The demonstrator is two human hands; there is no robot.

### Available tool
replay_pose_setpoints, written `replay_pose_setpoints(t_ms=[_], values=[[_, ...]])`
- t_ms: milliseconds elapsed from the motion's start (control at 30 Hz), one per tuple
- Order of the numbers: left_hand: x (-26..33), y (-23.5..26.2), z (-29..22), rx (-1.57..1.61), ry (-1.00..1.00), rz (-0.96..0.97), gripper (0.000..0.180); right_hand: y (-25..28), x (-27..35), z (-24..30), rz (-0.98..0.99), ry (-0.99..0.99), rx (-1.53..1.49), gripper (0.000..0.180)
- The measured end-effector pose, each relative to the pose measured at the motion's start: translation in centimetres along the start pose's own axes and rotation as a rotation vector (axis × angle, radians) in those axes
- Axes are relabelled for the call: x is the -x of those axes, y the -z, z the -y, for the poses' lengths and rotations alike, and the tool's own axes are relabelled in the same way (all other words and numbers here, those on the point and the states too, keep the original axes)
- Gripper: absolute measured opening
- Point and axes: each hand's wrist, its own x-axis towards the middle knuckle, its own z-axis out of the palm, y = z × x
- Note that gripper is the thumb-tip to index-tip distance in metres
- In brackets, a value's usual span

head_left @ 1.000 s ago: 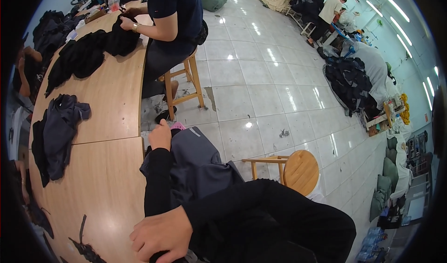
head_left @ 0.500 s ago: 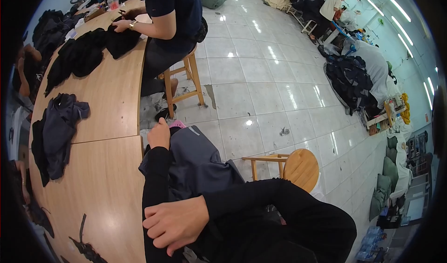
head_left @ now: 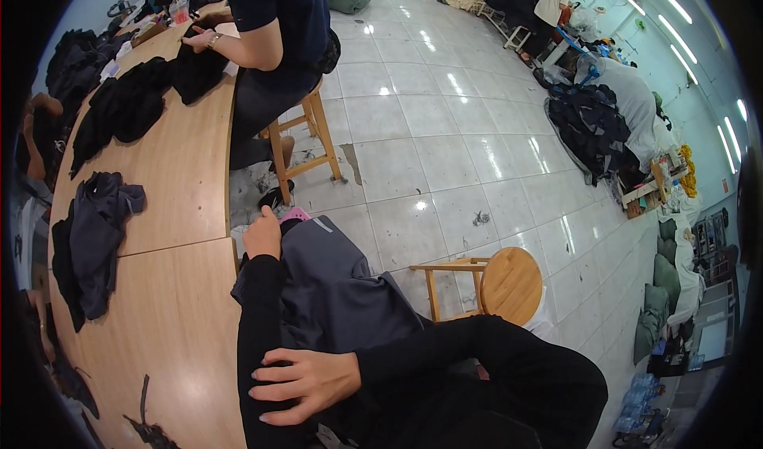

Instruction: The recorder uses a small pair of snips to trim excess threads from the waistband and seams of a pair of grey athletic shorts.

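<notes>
My left hand (head_left: 262,233) is at the end of an outstretched black sleeve, beside the table edge. Its fingers look curled; whatever is in them, if anything, is hidden. Right beside it, a dark grey garment (head_left: 326,282) with a small light strip spreads over my lap. Across my left forearm lies my right hand (head_left: 306,381), open, its spread fingers resting on the black sleeve. A bit of something pink (head_left: 296,214) shows just past the left hand.
On the wooden table (head_left: 179,290) at left lie a grey garment (head_left: 97,234), black garments (head_left: 131,99) and dark straps (head_left: 147,425). A co-worker (head_left: 278,28) sits on a stool (head_left: 306,143) ahead, handling black cloth. Another wooden stool (head_left: 513,286) stands at right; garment piles (head_left: 592,127) lie beyond.
My right hand's fingers have gone from bunched to spread on the left sleeve. The view has shifted slightly; my left hand stays beside the grey garment.
</notes>
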Motion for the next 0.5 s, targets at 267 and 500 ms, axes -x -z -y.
replay_pose_setpoints(t_ms=[267,500], values=[[-0.4,0.4,0.1,0.077,0.014,0.063,0.015,-0.6,4.1,-0.9,0.421,-0.232,0.018,0.024],[-0.6,0.7,-0.5,0.053,-0.002,0.068,0.015,0.1,3.6,-0.9,0.294,-0.217,0.089,0.026]])
